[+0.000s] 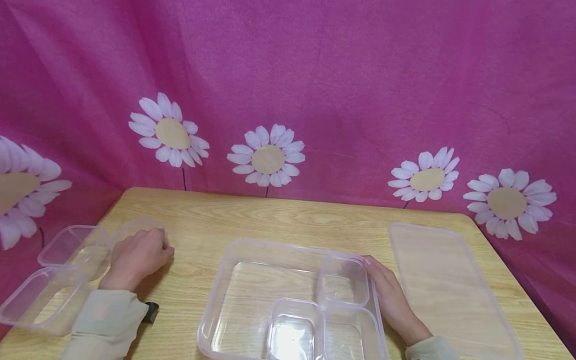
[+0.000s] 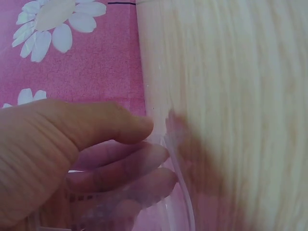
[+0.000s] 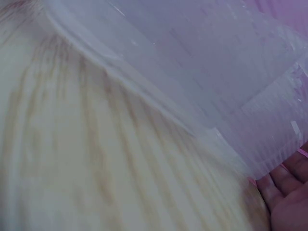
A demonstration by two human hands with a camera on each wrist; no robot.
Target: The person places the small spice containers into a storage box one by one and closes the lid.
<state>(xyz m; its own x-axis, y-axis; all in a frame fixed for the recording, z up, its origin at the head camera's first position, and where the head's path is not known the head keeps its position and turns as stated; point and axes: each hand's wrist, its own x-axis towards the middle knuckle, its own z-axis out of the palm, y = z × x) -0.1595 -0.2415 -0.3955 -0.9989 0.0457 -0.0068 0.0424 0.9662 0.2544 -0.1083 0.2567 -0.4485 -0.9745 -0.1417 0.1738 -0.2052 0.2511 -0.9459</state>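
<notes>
That cloth (image 1: 337,75) is seriously loud magenta, printed with white daisies (image 1: 267,159) that have beige centres and thin dark stems (image 1: 184,179). The surface (image 1: 189,280) is light tan with streaky wood grain, while the big box (image 1: 274,243), small tubs (image 1: 72,247) and flat panel (image 1: 454,285) are all see-through with pale lilac-ish rims, and the sleeves (image 1: 103,320) are kinda pale beige.

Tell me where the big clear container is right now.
In the head view, the big clear container sits at the bottom centre on the wooden table, the right hand at its right side.
</notes>
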